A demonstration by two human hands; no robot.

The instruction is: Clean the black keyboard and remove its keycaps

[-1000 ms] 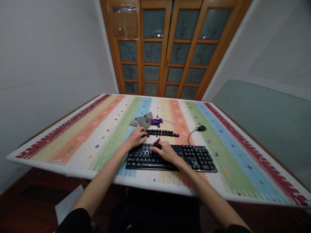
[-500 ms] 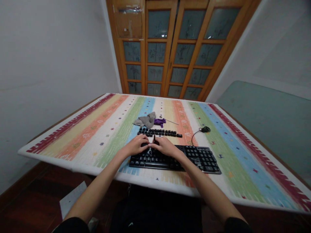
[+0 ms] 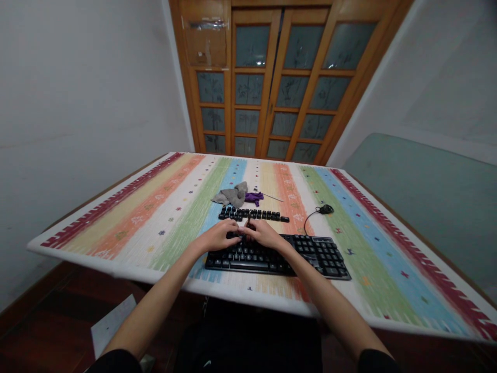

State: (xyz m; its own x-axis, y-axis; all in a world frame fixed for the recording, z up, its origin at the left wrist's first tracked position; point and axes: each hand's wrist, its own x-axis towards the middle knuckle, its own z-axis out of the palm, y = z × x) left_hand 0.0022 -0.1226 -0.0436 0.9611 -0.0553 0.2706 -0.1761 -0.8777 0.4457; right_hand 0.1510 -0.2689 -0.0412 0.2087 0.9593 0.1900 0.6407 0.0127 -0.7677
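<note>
A black keyboard lies near the front edge of the striped table. Both my hands rest over its upper left part, fingertips nearly touching. My right hand is closed around a thin dark tool whose tip points at the keys. My left hand has its fingers curled down on the top key rows; what they pinch is hidden. Just beyond the keyboard lies a row of loose black keycaps.
A grey cloth and a purple cloth lie behind the keycaps, with a thin stick beside them. The keyboard's cable coils at the right. Wooden glass-paned doors stand behind the table. A pale green panel is at the right.
My left hand came back from the keycap row to the keyboard's top rows. My right hand with the tool shifted left to meet it. The view rose slightly.
</note>
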